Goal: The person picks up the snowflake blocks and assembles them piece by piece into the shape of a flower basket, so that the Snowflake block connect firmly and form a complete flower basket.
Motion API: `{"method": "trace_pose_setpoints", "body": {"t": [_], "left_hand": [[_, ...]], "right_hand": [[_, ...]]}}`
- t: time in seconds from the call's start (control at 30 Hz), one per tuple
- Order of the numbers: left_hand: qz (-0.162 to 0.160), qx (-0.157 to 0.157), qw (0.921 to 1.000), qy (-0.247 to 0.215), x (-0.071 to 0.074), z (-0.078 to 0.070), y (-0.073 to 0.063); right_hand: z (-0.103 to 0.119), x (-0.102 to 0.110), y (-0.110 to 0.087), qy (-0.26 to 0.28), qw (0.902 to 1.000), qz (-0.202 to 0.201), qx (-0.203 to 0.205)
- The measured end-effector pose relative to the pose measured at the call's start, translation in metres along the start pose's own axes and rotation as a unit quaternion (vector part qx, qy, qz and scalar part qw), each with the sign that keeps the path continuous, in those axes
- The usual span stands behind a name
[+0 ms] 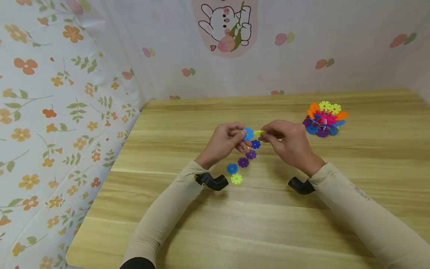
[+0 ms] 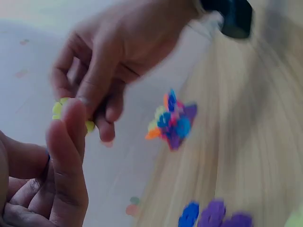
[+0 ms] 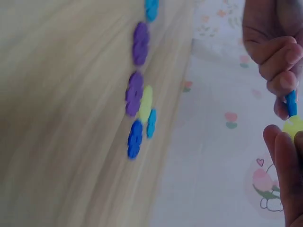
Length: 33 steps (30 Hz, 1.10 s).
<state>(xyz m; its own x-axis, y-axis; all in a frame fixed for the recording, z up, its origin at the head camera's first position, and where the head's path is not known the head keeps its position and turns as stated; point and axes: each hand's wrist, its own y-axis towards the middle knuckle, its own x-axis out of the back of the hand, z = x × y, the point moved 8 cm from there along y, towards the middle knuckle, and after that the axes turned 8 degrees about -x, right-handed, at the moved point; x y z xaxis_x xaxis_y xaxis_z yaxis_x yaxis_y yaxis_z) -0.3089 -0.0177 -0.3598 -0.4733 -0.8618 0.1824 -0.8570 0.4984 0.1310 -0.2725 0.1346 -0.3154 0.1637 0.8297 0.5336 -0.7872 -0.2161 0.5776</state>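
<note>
My left hand pinches a light blue notched plastic disc between thumb and fingers, above the table. Right beside it, my right hand pinches a yellow disc by its edge. The two discs meet edge to edge, the yellow one turned nearly edge-on in the head view. In the right wrist view the yellow disc sits against the blue disc. From the left wrist, the fingertips hide most of the yellow disc.
Below the hands lie loose discs on the wooden table: dark blue, purple, light blue and yellow. A built cluster of multicoloured discs stands at the back right. A patterned cloth hangs behind.
</note>
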Motion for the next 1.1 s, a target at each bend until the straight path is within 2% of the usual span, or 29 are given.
{"method": "trace_pose_setpoints", "body": {"t": [0.13,0.3,0.43,0.57,0.67,0.83,0.93,1.03,1.1], "left_hand": [[-0.010,0.020,0.9990,-0.039,-0.0015,-0.0006,0.0002],[-0.005,0.035,0.9973,-0.064,-0.0070,0.0005,-0.0003],[-0.026,0.030,0.9960,-0.081,-0.0044,0.0020,-0.0004],[-0.025,0.026,0.9950,-0.093,-0.0054,0.0018,0.0005],[-0.023,0.028,0.9944,-0.099,-0.0068,0.0007,0.0011],[-0.038,0.040,0.9940,-0.094,-0.0054,-0.0006,0.0011],[-0.046,0.047,0.9932,-0.096,-0.0053,-0.0016,0.0005],[-0.045,0.038,0.9932,-0.100,-0.0058,-0.0048,0.0008],[-0.033,0.032,0.9941,-0.098,-0.0052,-0.0058,0.0019]], "right_hand": [[-0.0060,0.0006,0.0007,0.092,0.9938,0.004,-0.063],[-0.0022,0.0023,0.0045,0.095,0.9928,0.004,-0.073],[-0.0044,0.0036,0.0045,0.098,0.9910,0.008,-0.091],[-0.0080,0.0031,0.0017,0.110,0.9874,0.018,-0.113],[-0.0080,0.0023,0.0019,0.113,0.9868,0.023,-0.114],[-0.0052,0.0005,0.0038,0.122,0.9874,0.027,-0.096],[-0.0040,-0.0021,0.0044,0.147,0.9844,0.033,-0.091],[-0.0042,-0.0037,0.0055,0.174,0.9800,0.032,-0.092],[-0.0038,-0.0056,0.0071,0.175,0.9798,0.043,-0.087]]}}
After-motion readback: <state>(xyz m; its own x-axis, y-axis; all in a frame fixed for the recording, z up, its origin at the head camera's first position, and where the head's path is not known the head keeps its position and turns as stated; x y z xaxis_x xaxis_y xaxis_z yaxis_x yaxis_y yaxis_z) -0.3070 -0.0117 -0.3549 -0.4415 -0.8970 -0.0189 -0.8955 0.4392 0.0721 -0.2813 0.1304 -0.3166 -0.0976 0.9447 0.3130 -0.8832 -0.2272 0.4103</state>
